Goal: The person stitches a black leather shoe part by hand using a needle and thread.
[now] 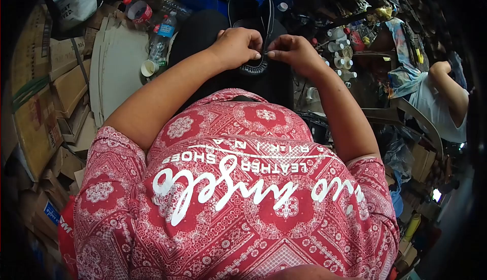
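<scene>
A black shoe rests on my lap between my dark-clothed knees. Its opening faces up, and a band of pale stitching or gathered edge shows at its near end. My left hand lies over the shoe's left side, thumb and fingers pinched together near its inner edge. On the right side, my right hand has thumb and forefinger pinched close to the shoe's rim. The two sets of fingertips almost meet. Whatever lies between them is too small to make out.
Plastic bottles and a cup stand left beside a pale board. Flattened cardboard fills the far left. Several small white-capped bottles stand to the right. Another person sits at the far right.
</scene>
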`<state>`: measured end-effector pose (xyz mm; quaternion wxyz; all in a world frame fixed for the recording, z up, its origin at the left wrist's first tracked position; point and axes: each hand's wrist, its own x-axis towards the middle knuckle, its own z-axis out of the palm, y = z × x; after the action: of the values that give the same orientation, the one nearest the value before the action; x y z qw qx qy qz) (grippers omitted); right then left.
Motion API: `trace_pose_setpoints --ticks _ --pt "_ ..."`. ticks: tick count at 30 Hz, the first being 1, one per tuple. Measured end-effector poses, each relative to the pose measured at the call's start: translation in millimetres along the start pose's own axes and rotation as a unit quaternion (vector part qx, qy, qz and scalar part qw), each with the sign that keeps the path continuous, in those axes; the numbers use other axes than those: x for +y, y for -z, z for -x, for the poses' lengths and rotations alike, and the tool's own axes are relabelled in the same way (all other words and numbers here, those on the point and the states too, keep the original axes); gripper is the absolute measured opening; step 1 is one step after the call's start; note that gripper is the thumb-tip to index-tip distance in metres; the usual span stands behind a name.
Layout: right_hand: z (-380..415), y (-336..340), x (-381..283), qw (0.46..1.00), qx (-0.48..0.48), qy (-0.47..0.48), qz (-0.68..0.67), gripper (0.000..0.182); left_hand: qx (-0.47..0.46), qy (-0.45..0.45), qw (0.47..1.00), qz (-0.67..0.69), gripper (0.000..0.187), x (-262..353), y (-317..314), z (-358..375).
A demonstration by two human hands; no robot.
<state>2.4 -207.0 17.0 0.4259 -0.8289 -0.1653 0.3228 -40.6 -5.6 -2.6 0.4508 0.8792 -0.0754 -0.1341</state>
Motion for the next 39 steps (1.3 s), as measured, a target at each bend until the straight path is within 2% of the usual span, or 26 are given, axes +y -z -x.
trace_pose_setpoints --ticks 3,5,7,9,13,15,17,19,21,23,25,26,27,29,30,31,33,34,35,37,39 --pt "-8.9 2.5 5.3 0.999 -0.047 -0.001 -0.012 0.015 -0.049 -0.023 0.997 -0.058 0.018 4.7 6.7 0.6" --pt "-6.2 5.9 3.1 0.998 -0.056 -0.001 -0.043 0.013 0.018 -0.144 0.981 -0.13 0.014 -4.7 9.7 2.4" --pt "-2.8 14.8 4.1 0.995 -0.063 0.001 -0.072 0.011 0.025 -0.143 0.975 -0.167 0.012 -10.2 18.9 11.9" --pt "1.3 24.8 9.5 0.996 -0.028 -0.013 -0.081 0.014 0.03 -0.145 0.968 -0.205 0.011 -8.5 22.0 18.6" --pt "8.6 11.2 19.0 0.986 -0.016 0.003 -0.168 0.016 0.002 -0.086 0.987 -0.137 0.01 -5.3 19.0 20.9" --pt "13.6 5.7 26.1 0.987 -0.008 0.012 -0.161 0.018 -0.025 -0.05 0.996 -0.065 0.012 -3.3 14.4 16.9" --pt "19.7 6.1 30.7 0.999 0.028 0.017 -0.043 0.019 -0.026 -0.052 0.997 -0.053 0.013 -1.0 9.6 14.6" --pt "29.0 8.6 31.9 0.998 0.015 0.015 -0.067 0.017 -0.029 -0.051 0.997 -0.044 0.015 -1.6 7.5 12.8" --pt "39.8 15.3 29.2 0.995 0.005 -0.031 -0.098 0.016 -0.033 -0.078 0.995 -0.057 0.016 -1.9 5.3 11.8" --pt "39.3 17.7 25.1 0.995 0.025 -0.02 -0.093 0.013 -0.043 -0.081 0.994 -0.068 0.016 0.0 6.7 11.5" --pt "32.5 20.2 10.8 0.98 0.127 0.136 0.078 0.01 -0.054 -0.085 0.992 -0.078 0.015 1.8 7.1 10.3" --pt "21.2 25.2 16.3 0.969 0.141 0.152 0.134 0.011 -0.053 -0.094 0.989 -0.104 0.015 2.4 6.9 9.7" --pt "11.8 28.1 21.7 0.969 0.144 0.152 0.134 0.011 -0.051 -0.103 0.985 -0.13 0.014 3.1 7.2 9.0" --pt "-2.0 30.8 27.0 0.867 0.217 0.206 0.398 0.013 -0.045 -0.105 0.984 -0.139 0.013 2.5 4.7 9.5" --pt "-0.4 31.7 18.9 0.875 0.229 0.216 0.368 0.015 -0.039 -0.105 0.983 -0.146 0.012 2.0 5.4 8.5" --pt "3.4 32.0 8.6 0.874 0.228 0.219 0.369 0.015 -0.035 -0.103 0.983 -0.147 0.012 1.9 7.0 7.5" --pt "15.1 29.9 -10.3 0.857 0.16 0.26 0.415 0.013 -0.031 -0.094 0.986 -0.135 0.012 1.1 5.3 8.4" --pt "17.2 25.6 -17.9 0.843 0.12 0.264 0.454 0.013 -0.036 -0.094 0.986 -0.134 0.012 1.1 3.7 8.8" --pt "15.8 18.6 -19.5 0.844 0.121 0.259 0.453 0.013 -0.035 -0.103 0.984 -0.14 0.012 1.3 2.9 8.4" --pt "10.3 9.8 -22.2 0.815 0.038 0.247 0.524 0.013 -0.031 -0.112 0.982 -0.147 0.012 -1.1 3.5 6.0" --pt "4.8 10.7 -17.2 0.792 0.008 0.258 0.554 0.014 -0.034 -0.169 0.967 -0.189 0.012 -8.9 7.0 8.0"
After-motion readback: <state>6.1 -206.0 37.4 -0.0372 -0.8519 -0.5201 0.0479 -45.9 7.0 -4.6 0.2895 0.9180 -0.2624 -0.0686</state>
